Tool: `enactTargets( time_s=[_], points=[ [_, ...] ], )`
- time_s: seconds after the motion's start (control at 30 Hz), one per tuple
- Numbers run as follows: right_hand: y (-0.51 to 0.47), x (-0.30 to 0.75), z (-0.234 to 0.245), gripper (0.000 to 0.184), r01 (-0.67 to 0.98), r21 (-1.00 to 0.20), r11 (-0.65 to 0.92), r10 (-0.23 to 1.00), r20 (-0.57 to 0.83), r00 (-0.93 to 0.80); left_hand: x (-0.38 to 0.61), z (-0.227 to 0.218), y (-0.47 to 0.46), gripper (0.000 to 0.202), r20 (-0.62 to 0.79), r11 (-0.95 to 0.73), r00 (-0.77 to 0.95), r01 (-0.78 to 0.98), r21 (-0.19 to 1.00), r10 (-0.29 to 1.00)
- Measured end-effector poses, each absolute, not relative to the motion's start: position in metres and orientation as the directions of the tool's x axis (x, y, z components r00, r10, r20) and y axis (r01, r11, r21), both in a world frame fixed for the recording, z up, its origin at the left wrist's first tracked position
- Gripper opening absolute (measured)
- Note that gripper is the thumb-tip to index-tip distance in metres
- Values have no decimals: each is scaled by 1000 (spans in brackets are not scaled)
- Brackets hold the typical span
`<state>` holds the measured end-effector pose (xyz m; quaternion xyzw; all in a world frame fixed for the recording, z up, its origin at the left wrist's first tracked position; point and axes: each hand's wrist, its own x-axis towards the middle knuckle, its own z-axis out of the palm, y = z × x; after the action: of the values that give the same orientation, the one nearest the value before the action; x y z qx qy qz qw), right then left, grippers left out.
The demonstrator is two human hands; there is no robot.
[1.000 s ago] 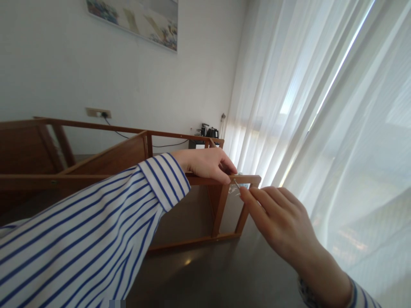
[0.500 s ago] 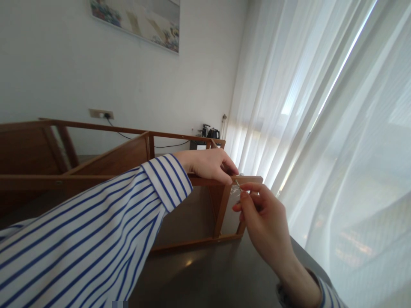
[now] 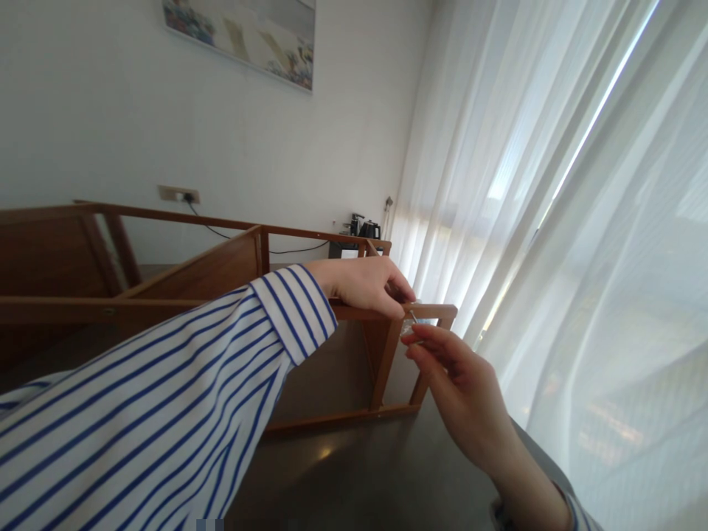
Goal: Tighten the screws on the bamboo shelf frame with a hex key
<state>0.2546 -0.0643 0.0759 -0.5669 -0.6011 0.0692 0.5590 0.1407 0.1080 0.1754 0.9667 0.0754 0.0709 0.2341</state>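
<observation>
A brown wooden frame (image 3: 381, 354) of rails and panels lies on a dark table (image 3: 354, 472). My left hand (image 3: 368, 284), in a blue-striped sleeve, is closed over the frame's top rail near its right corner. My right hand (image 3: 459, 391) reaches up from below right, its fingers pinched on a small thin metal piece (image 3: 413, 318), perhaps a screw or pin, held right at the rail beside my left fingertips. What the piece touches is too small to tell.
White sheer curtains (image 3: 553, 221) fill the right side, close to the table's edge. A white wall behind carries a picture (image 3: 243, 33) and a socket (image 3: 178, 195) with a cable. A dark kettle (image 3: 368, 229) stands on a far surface behind the frame.
My right hand curled from stretched fingers into a pinch and rose a little closer to the rail's corner. My left hand stayed on the rail.
</observation>
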Motion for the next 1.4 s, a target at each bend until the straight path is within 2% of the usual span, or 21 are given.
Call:
enactTargets(
  time_s=[0.13, 0.27, 0.67, 0.8, 0.93, 1.03, 1.1, 1.17, 1.3, 1.4],
  points=[
    [-66, 262, 80, 20, 809, -480, 339, 689, 712, 134, 142, 173, 109, 40, 119, -875, 978, 97, 474, 173],
    [-64, 263, 85, 17, 873, -292, 390, 595, 803, 2, 141, 174, 108, 37, 119, -876, 980, 83, 476, 158],
    [-45, 265, 68, 21, 901, -63, 428, 342, 935, -97, 142, 171, 111, 37, 117, -880, 983, 71, 469, 142],
    [-39, 260, 62, 16, 929, -59, 365, 255, 966, -38, 141, 172, 110, 37, 112, -880, 984, 69, 470, 136],
    [-34, 250, 54, 7, 944, -196, 266, 186, 971, 149, 141, 172, 110, 38, 106, -880, 984, 74, 470, 139],
    [-33, 244, 51, 4, 928, -295, 229, 187, 949, 255, 141, 172, 110, 38, 110, -880, 984, 76, 469, 144],
    [-35, 245, 54, 4, 936, -286, 207, 217, 946, 241, 141, 172, 110, 37, 112, -880, 983, 74, 470, 143],
    [-41, 249, 62, 5, 967, -184, 176, 268, 954, 133, 141, 172, 110, 37, 113, -881, 983, 74, 468, 142],
    [-53, 260, 82, 12, 984, 172, 53, 366, 913, -179, 142, 172, 111, 36, 115, -886, 981, 85, 455, 153],
    [-57, 263, 90, 26, 941, 329, -82, 420, 868, -266, 142, 172, 111, 36, 113, -888, 982, 85, 453, 152]
  ],
)
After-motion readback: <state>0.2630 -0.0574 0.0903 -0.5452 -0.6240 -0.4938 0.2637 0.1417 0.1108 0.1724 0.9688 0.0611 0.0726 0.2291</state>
